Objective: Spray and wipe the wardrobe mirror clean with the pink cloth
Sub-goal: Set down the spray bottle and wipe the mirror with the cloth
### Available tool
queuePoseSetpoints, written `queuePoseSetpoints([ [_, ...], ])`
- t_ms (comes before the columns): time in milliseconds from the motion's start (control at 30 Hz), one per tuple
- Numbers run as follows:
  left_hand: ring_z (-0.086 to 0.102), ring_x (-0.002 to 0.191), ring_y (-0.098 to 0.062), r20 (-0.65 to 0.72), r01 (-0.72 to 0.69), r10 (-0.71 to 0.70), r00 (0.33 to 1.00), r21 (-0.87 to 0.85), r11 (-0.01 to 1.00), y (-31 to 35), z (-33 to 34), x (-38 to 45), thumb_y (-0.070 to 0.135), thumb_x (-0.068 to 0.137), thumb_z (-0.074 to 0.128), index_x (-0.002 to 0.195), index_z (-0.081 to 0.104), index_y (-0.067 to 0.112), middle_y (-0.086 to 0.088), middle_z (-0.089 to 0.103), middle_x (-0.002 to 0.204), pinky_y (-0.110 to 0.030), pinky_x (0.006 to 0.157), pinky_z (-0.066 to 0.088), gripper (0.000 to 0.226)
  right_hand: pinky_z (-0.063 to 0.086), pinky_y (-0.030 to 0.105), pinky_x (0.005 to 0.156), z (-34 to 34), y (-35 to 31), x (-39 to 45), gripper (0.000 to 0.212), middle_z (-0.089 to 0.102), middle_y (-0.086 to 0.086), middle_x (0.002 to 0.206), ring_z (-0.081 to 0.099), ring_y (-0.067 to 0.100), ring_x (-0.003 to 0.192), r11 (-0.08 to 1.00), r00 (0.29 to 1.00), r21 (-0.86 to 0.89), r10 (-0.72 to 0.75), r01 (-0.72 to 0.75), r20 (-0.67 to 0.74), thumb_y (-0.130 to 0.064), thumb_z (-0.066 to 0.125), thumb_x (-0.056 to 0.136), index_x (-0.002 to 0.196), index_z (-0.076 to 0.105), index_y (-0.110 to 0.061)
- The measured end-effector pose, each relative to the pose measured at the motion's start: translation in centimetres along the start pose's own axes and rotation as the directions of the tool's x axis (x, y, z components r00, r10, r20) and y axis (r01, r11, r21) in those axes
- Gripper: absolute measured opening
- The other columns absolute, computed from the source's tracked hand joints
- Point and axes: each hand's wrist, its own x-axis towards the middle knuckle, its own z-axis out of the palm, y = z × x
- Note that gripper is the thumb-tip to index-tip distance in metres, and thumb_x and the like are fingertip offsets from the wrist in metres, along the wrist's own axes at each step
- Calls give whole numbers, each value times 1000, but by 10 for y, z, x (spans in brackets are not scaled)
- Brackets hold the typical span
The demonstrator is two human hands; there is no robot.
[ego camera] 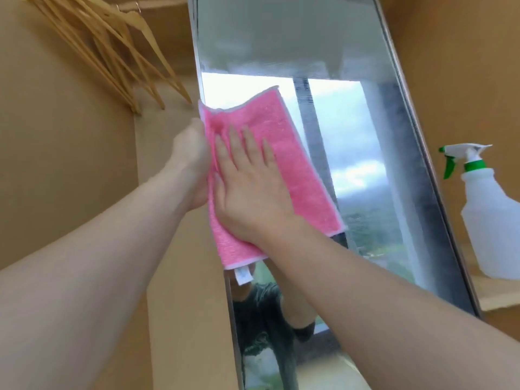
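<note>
The tall wardrobe mirror point(351, 130) stands ahead, fogged with spray along its top and right side. A pink cloth point(292, 153) with a white edge and label lies spread against the glass at the mirror's left edge. My right hand point(250, 187) presses flat on the cloth with straight fingers. My left hand point(191, 164) grips the cloth's left edge, its fingers hidden behind the fabric. The white spray bottle point(489, 218) with a green trigger stands on a shelf to the right of the mirror, apart from both hands.
Several wooden hangers point(112, 52) hang from a rail at the upper left inside the wardrobe. Tan wardrobe panels point(70, 164) enclose the space on the left and right. A wooden shelf point(495, 294) carries the bottle at the right.
</note>
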Motion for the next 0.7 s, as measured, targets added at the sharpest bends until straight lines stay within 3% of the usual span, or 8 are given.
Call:
queuePoseSetpoints([
  [133, 70, 97, -21, 9, -32, 31, 999, 61, 998, -7, -2, 1, 38, 103, 30, 94, 64, 11, -7, 71, 99, -35, 91, 55, 45, -2, 46, 119, 0, 10, -9, 58, 3, 5, 161, -4, 22, 148, 998, 998, -7, -65, 65, 8, -39, 15, 100, 153, 6, -17],
  [233, 68, 103, -20, -17, -28, 29, 999, 74, 997, -12, -3, 7, 45, 100, 32, 111, 65, 12, -6, 72, 109, -36, 94, 52, 48, -4, 44, 119, -4, 24, -15, 57, 1, 2, 161, -5, 21, 148, 996, 996, -18, -89, 90, 22, -41, 15, 100, 152, 5, -21],
  [267, 69, 99, -19, -34, -31, 35, 999, 96, 995, -12, -3, 8, 45, 99, 34, 113, 65, 14, -5, 72, 108, -35, 90, 54, 46, -5, 43, 119, -5, 29, -19, 57, 0, 1, 161, -6, 20, 148, 996, 996, -21, -90, 90, 27, -42, 15, 100, 152, 5, -22],
  [333, 65, 63, -17, -55, -26, 34, 998, 143, 989, -14, -3, 9, 36, 99, 36, 91, 64, 14, -2, 67, 76, -26, 59, 53, 37, -6, 42, 119, -8, 46, -28, 58, -2, -1, 161, -7, 19, 147, 996, 996, -38, -73, 75, 43, -45, 13, 99, 152, 4, -24],
  [400, 37, 42, -18, -121, 24, -1, 993, 191, 981, -12, 0, 7, 30, 97, 34, 72, 45, 16, -2, 37, 56, -25, 45, 29, 31, -6, 41, 119, -12, 71, -41, 58, -7, -3, 160, -10, 17, 147, 997, 997, -67, -40, 44, 63, -48, 10, 99, 152, 0, -26],
  [467, 33, 39, -16, -167, 60, -24, 986, 212, 975, -12, -1, 7, 31, 98, 34, 68, 38, 17, 1, 33, 52, -24, 49, 25, 33, -4, 42, 119, -17, 103, -55, 59, -8, -4, 160, -11, 16, 146, 995, 998, -97, 27, -21, 62, -50, 8, 98, 152, -2, -28],
  [600, 41, 54, -12, -141, 15, 43, 989, 384, 923, -11, -3, 5, 37, 99, 34, 68, 39, 25, 4, 42, 67, -25, 54, 39, 34, 2, 44, 120, -24, 175, -84, 60, 0, 0, 161, -2, 19, 148, 956, 958, -61, 288, -288, -16, -51, 6, 97, 153, 2, -28],
  [700, 36, 49, -15, -187, 62, -1, 982, 326, 943, -10, -1, 1, 40, 98, 34, 67, 37, 22, 2, 35, 63, -25, 52, 35, 36, 3, 45, 120, -23, 209, -105, 61, 4, 3, 161, 0, 21, 148, 910, 910, -31, 411, -413, -55, -50, 6, 98, 153, 4, -24],
])
